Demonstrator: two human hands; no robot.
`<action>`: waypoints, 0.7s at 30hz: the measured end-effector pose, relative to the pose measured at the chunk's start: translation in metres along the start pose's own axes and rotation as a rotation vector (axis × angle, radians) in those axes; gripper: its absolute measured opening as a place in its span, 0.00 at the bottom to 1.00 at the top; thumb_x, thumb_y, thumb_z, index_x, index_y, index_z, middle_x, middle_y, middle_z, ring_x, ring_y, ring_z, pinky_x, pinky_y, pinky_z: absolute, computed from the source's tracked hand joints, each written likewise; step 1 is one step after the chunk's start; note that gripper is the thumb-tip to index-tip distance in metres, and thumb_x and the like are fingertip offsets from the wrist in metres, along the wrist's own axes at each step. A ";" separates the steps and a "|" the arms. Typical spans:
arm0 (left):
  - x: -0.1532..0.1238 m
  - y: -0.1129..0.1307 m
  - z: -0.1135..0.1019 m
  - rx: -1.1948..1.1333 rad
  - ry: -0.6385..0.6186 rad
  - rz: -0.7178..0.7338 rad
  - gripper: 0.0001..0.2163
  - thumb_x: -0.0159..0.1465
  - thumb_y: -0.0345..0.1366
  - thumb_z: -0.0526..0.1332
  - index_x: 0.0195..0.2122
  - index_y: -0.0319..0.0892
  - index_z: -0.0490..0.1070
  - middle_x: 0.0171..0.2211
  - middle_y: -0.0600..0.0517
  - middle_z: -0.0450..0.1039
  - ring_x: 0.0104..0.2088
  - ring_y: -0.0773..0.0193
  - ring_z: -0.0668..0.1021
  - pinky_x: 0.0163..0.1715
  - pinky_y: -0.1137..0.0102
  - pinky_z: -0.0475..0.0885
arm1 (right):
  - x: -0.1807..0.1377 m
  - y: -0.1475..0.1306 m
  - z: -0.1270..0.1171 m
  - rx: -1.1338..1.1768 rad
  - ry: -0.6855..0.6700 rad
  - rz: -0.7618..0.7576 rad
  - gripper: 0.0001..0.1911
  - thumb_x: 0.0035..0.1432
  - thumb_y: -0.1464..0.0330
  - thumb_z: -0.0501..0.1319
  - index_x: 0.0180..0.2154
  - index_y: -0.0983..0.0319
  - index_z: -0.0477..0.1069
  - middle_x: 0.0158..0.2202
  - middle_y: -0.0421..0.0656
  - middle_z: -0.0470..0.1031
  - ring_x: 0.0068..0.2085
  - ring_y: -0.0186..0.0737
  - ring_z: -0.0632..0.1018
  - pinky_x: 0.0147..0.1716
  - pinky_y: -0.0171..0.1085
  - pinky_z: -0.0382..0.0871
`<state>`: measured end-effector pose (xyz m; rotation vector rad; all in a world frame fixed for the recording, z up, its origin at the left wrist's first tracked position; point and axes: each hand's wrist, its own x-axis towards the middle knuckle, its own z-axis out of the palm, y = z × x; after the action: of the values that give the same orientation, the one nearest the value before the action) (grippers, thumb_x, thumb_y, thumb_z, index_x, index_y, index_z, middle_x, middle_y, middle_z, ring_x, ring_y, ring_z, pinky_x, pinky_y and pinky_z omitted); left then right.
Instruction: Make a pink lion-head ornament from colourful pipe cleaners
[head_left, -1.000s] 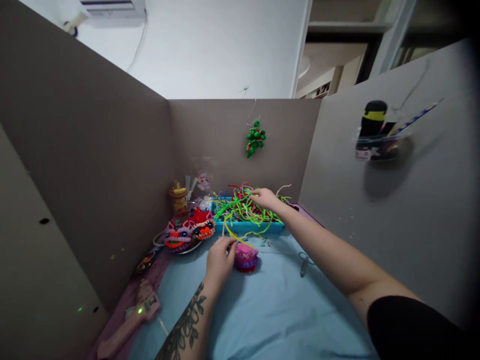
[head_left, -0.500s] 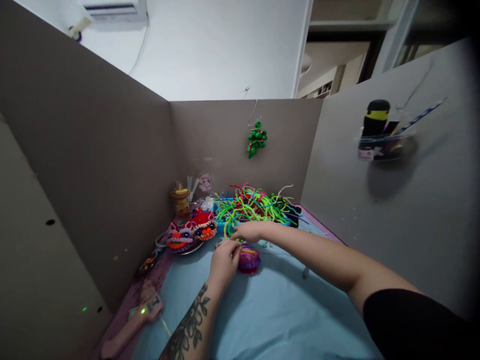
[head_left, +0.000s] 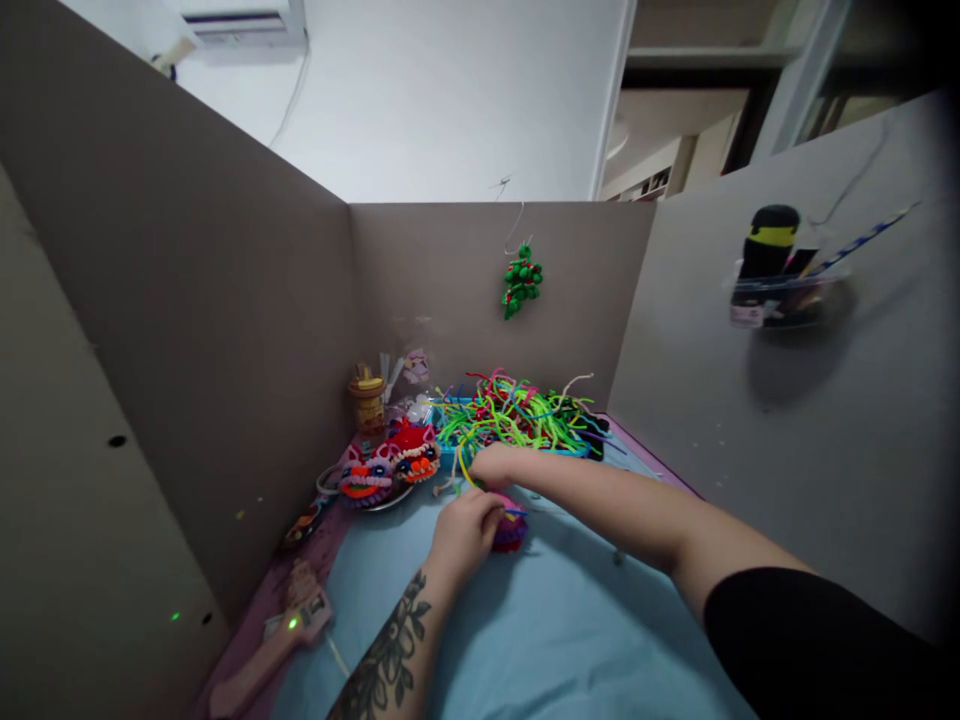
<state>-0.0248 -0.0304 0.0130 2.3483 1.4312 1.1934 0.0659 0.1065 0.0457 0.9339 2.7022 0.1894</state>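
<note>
My left hand point(head_left: 466, 525), on the tattooed arm, is closed in a pinch at the left side of a round purple, pink and red fuzzy piece point(head_left: 513, 538) on the blue cloth. Short blue and yellow strand ends stick out past its fingertips. Just beyond, my right hand point(head_left: 495, 465) is curled with the fingers pointing down, closed by a yellow pipe cleaner point(head_left: 463, 462) that stands up in a curve. The right fingertips are mostly hidden, and so is what lies between the two hands.
Behind my hands, a blue tray point(head_left: 448, 458) overflows with pipe cleaners point(head_left: 525, 415). Fuzzy animal-face pieces point(head_left: 367, 476) sit on a plate at left. A pink glue gun point(head_left: 296, 625) lies front left. Grey panels surround the table; a pen holder point(head_left: 780, 300) hangs right.
My right hand has curled downward, nearer the round piece. The yellow pipe cleaner shows more beside it. My left hand has moved slightly right and down, as the whole view has shifted a little.
</note>
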 end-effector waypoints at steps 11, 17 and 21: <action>0.002 -0.002 -0.008 0.014 0.093 -0.083 0.09 0.63 0.32 0.54 0.36 0.43 0.74 0.34 0.49 0.75 0.35 0.61 0.75 0.36 0.70 0.69 | 0.007 0.063 -0.067 -0.005 0.278 0.464 0.18 0.59 0.73 0.52 0.51 0.66 0.66 0.48 0.61 0.73 0.49 0.52 0.74 0.45 0.46 0.67; 0.008 -0.014 -0.019 -0.095 0.385 -0.186 0.09 0.63 0.34 0.55 0.36 0.40 0.74 0.32 0.48 0.75 0.33 0.62 0.76 0.35 0.69 0.69 | 0.020 0.065 -0.055 0.058 0.167 0.377 0.23 0.51 0.72 0.60 0.52 0.60 0.67 0.49 0.54 0.73 0.48 0.50 0.75 0.41 0.40 0.70; 0.007 -0.013 -0.018 -0.095 0.381 -0.160 0.08 0.62 0.33 0.55 0.35 0.41 0.74 0.32 0.48 0.75 0.33 0.62 0.76 0.34 0.70 0.69 | 0.025 0.056 -0.038 0.092 0.115 0.239 0.28 0.46 0.75 0.63 0.51 0.55 0.69 0.51 0.48 0.72 0.47 0.47 0.76 0.40 0.35 0.69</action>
<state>-0.0449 -0.0228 0.0224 1.9734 1.5922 1.6841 0.0683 0.1646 0.0880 1.3117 2.7165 0.1723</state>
